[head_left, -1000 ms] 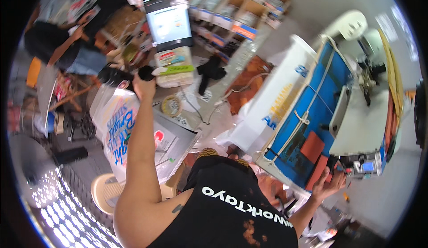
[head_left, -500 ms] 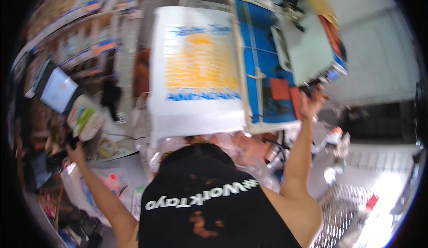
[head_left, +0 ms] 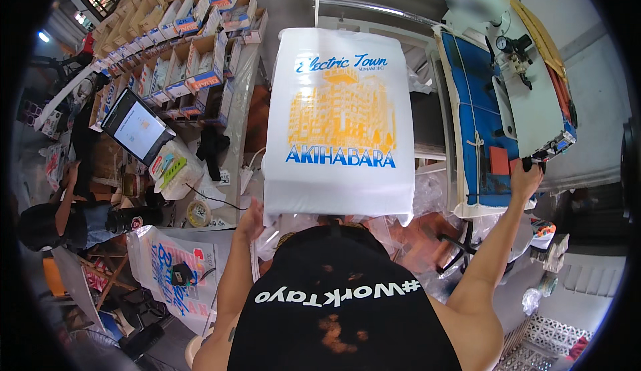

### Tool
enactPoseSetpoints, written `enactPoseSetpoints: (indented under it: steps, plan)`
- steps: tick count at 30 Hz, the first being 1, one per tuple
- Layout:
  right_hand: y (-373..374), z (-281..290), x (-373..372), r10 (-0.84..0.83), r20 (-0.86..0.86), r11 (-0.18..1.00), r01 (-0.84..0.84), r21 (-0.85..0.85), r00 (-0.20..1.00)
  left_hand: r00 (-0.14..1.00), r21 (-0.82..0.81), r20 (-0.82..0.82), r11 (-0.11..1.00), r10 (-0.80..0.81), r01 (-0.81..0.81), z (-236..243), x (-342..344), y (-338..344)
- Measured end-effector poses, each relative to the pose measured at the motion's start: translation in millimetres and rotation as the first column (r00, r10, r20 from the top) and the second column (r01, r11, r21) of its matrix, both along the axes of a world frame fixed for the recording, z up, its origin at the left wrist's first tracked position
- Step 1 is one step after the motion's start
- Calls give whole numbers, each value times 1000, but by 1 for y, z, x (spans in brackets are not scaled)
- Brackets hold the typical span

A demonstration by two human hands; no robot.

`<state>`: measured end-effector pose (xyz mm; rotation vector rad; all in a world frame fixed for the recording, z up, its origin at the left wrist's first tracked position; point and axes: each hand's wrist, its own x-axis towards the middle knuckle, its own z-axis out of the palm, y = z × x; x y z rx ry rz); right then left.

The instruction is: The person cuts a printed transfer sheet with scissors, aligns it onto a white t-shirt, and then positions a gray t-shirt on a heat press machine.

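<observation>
A white printed cloth, seemingly a T-shirt, lies smooth over a flat board in front of me, with a yellow building and blue lettering on it. My left hand is beside its near left corner, fingers loosely apart; I cannot tell whether it touches the cloth. On the right, my right hand is closed round the black handle at the near end of a pale flat-topped machine. Under that machine's pale top lies a blue bed with white cords and a red square patch.
Cardboard bins fill the shelves at the far left, near a laptop. Below stand a plastic tub and a tape roll. Another person is at the left. Clear plastic sheeting and a chair base are near the floor.
The view has swung left and sharpened. My left hand has come from the cluttered left side to the cloth's near corner. My right hand stays at the machine's near end.
</observation>
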<state>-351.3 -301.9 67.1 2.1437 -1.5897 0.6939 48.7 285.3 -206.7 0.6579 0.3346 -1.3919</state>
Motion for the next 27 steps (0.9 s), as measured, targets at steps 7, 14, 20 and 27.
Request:
enactPoseSetpoints:
  steps: [7,14,20,27]
  plan:
    - [158,-13,158,420,572,787,-597,157,705,660,307,750,906,-43,-290,70,-18,40]
    - [312,-15,345,786,616,-439,-750,494,-55,62,-31,996,891,66,-453,192,-27,-85]
    - [213,54,368,404,881,-206,-914,348,245,529,104,828,978,-188,183,182,-88,-256]
    - [88,245,252,322,862,-69,-918,-391,-392,360,-218,931,877,55,429,316,-40,-222]
